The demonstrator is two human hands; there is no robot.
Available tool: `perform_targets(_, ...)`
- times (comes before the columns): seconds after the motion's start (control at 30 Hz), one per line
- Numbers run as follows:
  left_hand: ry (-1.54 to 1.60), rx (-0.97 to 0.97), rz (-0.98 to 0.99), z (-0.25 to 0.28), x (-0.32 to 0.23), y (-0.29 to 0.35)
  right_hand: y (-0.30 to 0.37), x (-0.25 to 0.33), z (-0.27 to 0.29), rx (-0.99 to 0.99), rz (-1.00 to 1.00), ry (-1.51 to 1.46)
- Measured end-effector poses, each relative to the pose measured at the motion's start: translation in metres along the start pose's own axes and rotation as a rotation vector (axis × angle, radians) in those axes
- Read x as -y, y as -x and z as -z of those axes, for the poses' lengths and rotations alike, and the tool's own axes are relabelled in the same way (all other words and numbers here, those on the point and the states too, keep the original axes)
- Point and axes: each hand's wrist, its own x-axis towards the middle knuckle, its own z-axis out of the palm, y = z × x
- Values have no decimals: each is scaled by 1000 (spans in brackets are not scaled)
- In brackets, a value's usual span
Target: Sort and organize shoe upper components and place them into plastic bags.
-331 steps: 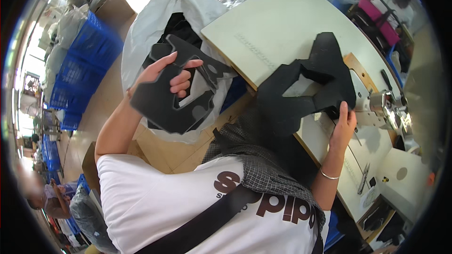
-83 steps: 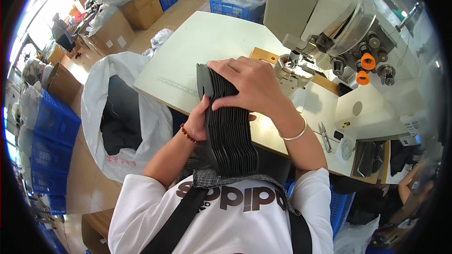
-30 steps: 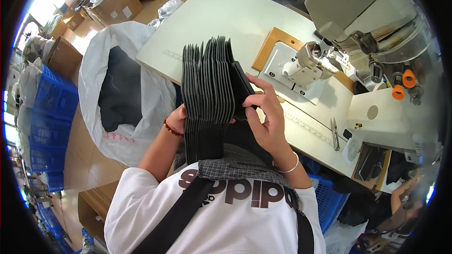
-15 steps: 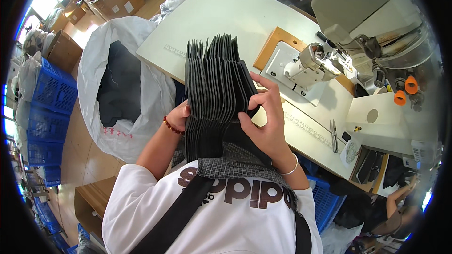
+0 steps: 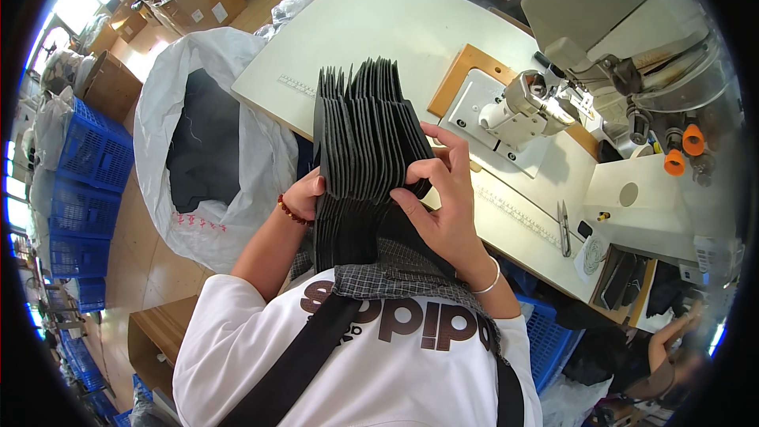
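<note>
A thick stack of black fabric pieces (image 5: 365, 142) stands on edge in front of my chest, its layers fanned at the far end. My left hand (image 5: 305, 192) grips the stack's left side, with most of its fingers hidden behind the pieces. On the right side, my right hand (image 5: 439, 190) has its thumb and index finger pinching the edges of the nearest layers, while other fingers stretch along the outer piece. The lower part of the stack rests against my checked apron (image 5: 387, 273).
A sewing machine (image 5: 530, 103) stands right on the white table (image 5: 348, 32). Scissors (image 5: 564, 229) and a clear ruler (image 5: 518, 212) lie near it. Left of the table is a white sack (image 5: 265, 166) with dark cloth. Blue crates (image 5: 93, 146) line the far left. A co-worker (image 5: 668, 356) sits lower right.
My right thumb and index finger have shifted slightly left, onto the layers' edges. The view has moved a little; the stack stays between both hands.
</note>
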Motion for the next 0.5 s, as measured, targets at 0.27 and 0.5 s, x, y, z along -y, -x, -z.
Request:
perform_targets(0.27,21,-3,-34,-4,3,-3,2,-1,-5,-41,75,31)
perform_targets(0.5,-24,0,-11,10,9,-2,3,1,-6,-26,16,-33)
